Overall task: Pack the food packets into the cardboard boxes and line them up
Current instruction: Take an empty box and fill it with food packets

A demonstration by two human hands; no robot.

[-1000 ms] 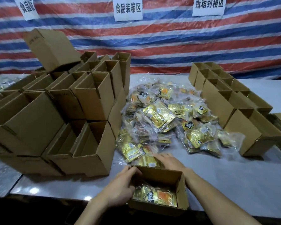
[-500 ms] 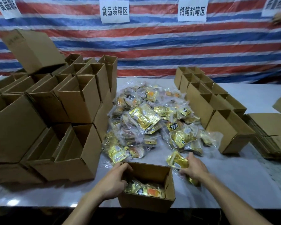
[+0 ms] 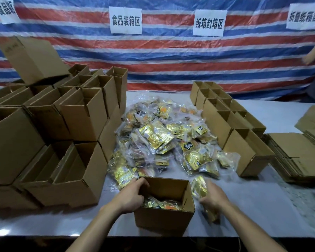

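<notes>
Striped tarp (image 3: 171, 57) behind white table (image 3: 262, 206)

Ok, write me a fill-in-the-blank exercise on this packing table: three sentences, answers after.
1. The left hand grips the ____ rim of the near box.
2. The right hand holds a gold packet to the ____ of that box.
3. The packet heap lies ____ the stacked boxes and the box row.
Missing words: left; right; between.
</notes>
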